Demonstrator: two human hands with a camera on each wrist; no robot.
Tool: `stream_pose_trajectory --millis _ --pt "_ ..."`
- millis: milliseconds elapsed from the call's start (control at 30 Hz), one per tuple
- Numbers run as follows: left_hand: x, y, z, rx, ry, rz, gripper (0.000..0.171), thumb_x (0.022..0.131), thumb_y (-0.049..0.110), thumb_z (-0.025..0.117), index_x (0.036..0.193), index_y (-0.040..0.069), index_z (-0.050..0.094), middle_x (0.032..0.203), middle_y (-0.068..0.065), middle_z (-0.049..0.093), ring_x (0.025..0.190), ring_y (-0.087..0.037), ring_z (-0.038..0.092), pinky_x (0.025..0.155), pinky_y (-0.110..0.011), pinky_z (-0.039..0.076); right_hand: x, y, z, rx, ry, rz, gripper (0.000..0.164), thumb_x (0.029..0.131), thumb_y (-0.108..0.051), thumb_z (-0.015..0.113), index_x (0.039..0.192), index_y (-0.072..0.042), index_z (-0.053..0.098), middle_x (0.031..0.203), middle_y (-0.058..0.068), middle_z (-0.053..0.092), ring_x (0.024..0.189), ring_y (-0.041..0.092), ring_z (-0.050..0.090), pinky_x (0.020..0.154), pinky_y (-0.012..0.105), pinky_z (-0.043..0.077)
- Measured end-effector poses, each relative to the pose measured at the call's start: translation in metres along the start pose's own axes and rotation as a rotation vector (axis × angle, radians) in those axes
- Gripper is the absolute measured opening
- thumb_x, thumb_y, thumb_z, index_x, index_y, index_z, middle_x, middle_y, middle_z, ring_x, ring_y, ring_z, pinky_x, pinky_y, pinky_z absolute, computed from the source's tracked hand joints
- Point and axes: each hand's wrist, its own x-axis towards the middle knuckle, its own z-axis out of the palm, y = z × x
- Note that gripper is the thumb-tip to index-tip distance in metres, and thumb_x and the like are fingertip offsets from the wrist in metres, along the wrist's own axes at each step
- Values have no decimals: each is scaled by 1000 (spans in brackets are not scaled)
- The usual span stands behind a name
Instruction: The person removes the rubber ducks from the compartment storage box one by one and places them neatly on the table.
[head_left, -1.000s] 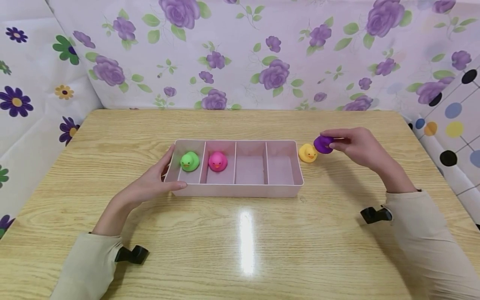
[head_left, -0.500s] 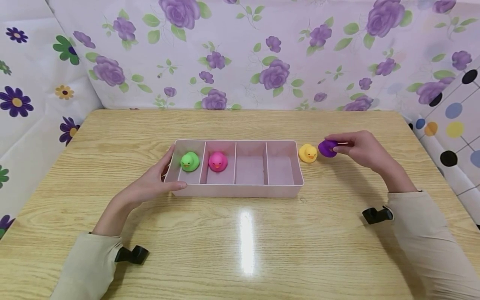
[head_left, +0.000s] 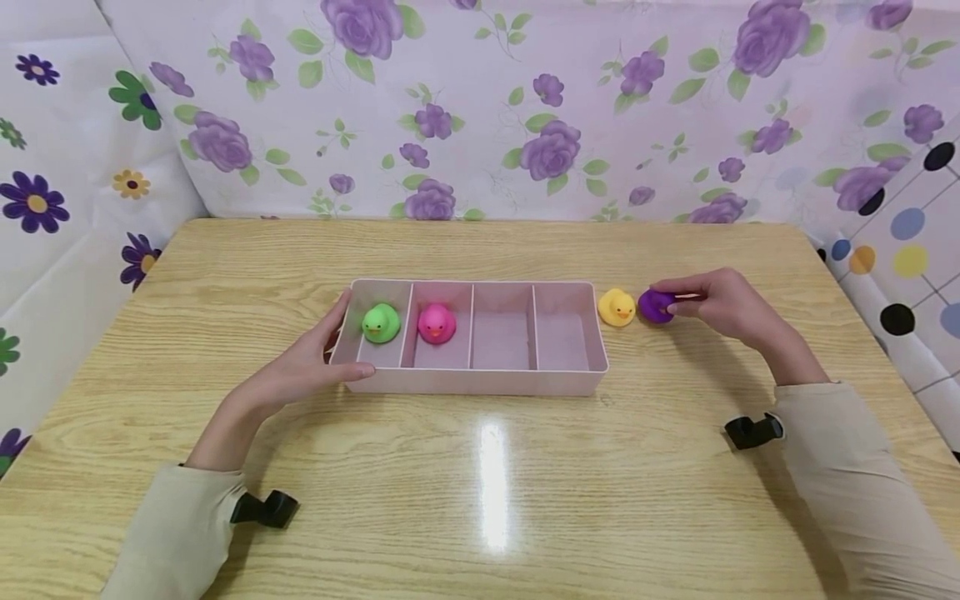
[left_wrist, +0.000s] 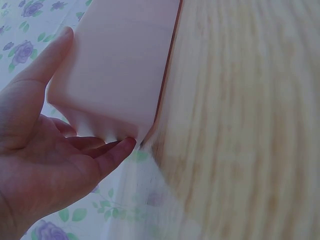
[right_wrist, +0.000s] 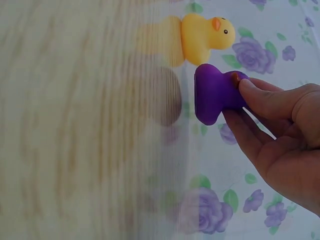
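Observation:
A pale pink box (head_left: 480, 382) with several compartments in a row stands on the table. A green rubber duck (head_left: 380, 323) sits in its leftmost compartment and a pink rubber duck (head_left: 437, 323) in the one beside it. My left hand (head_left: 300, 362) holds the box's left end, thumb along the front wall and fingertips (left_wrist: 129, 144) against the end wall. Between thumb and fingers, my right hand (head_left: 727, 307) pinches a purple rubber duck (right_wrist: 215, 95). In the right wrist view this duck hangs slightly above the tabletop. A yellow rubber duck (head_left: 617, 308) stands between it and the box.
The wooden table (head_left: 375, 500) reaches back to a flowered cloth (head_left: 480, 108). Patterned sheets also hang at the left and right sides. Both sleeves carry a small black wrist mount.
My right hand has carried the purple duck a little to the right and downward, away from above the yellow duck's side. My left hand and the box have stayed put.

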Motion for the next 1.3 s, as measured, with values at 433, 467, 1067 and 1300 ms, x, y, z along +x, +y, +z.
stream_pose_trajectory --millis 433,467,1067,1300 --pt "1 -3 1 6 1 -7 105 89 21 70 155 17 -11 159 -20 4 139 -38 21 108 -53 23 -1 5 2 20 -49 19 35 93 -5 64 128 0 63 125 24 59 113 35 56 79 21 48" --pt "1 -4 1 6 1 -7 105 89 21 70 155 17 -11 159 -20 4 139 -38 21 108 -53 23 -1 5 2 20 -50 18 35 93 -5 64 127 0 63 125 24 59 113 35 56 79 21 49" --pt "-1 -2 1 -1 -3 -13 105 89 20 70 155 20 -12 159 -19 1 139 -39 20 108 -54 23 -3 5 -4 140 -13 58 53 97 -39 58 136 -4 55 144 20 44 132 38 37 102 59 32" --pt "0 0 0 2 -1 -7 105 89 19 70 155 19 -12 159 -19 1 139 -39 21 108 -54 24 -5 -12 -2 113 53 -4 51 97 -38 57 134 -3 57 139 18 51 130 35 41 101 56 35"
